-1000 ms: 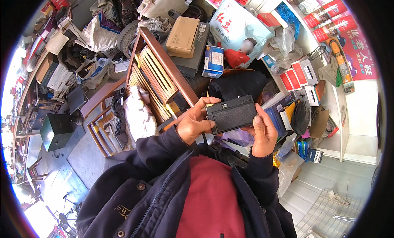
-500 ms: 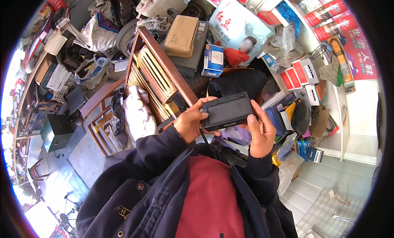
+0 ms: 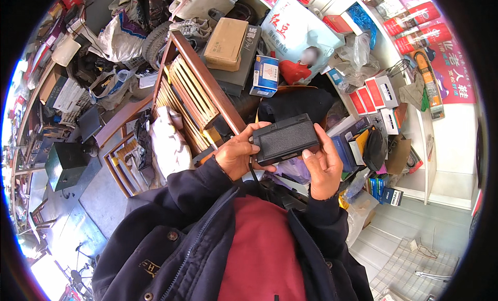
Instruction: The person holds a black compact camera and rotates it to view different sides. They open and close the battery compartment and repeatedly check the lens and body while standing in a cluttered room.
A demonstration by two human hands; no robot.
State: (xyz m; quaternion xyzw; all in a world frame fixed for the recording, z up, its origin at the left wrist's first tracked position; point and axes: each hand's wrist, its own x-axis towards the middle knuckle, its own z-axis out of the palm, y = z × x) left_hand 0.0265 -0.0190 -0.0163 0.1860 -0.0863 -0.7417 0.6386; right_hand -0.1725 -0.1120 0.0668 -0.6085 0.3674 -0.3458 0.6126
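A flat black box-shaped device (image 3: pixel 285 139) with a textured face is held in front of my chest by both hands. My left hand (image 3: pixel 236 154) grips its left end, fingers wrapped over the top edge. My right hand (image 3: pixel 322 166) holds its right end, thumb pressed on the lower front edge. A thin black cord hangs from the device's underside toward my dark jacket.
A wooden slatted chair (image 3: pixel 189 91) stands just left of my hands, with a white cloth bundle (image 3: pixel 168 143) on it. Brown cardboard box (image 3: pixel 225 42), blue-white carton (image 3: pixel 265 75) and a dark bag (image 3: pixel 298 104) lie behind. White shelves (image 3: pixel 415 119) with boxes stand at right. A dark metal box (image 3: pixel 65 163) sits on the floor, left.
Both hands have lifted the black device slightly up and left, and tilted it a little. The grip of each hand stays the same.
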